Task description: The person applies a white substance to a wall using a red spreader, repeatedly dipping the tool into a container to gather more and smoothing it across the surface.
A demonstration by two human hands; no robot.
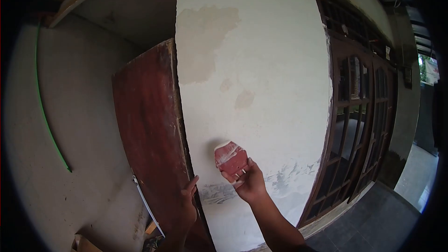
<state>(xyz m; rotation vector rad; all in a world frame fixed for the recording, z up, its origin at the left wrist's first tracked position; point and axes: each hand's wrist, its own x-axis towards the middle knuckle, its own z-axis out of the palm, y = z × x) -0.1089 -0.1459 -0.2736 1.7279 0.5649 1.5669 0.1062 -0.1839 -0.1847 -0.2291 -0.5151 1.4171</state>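
My right hand (252, 182) grips a red putty spreader (232, 161) with white putty smeared over its face and along its top edge. The spreader is in front of the lower part of a white wall (280, 102), its shadow close by on the left. Lower left, my left hand (188, 198) holds nothing, its fingers stretched and apart, overlapping the edge of a dark red door panel (144, 107). Beige patches (210, 37) mark the wall's upper left, and grey streaks (291, 177) run across it lower down.
Right of the wall stand brown doors with glass panes (350, 126), above dark floor tiles (359, 224). A green strip (44, 107) hangs against the grey wall at left. Near the floor there, a white pipe (147, 205) leans beside a cardboard box (86, 244).
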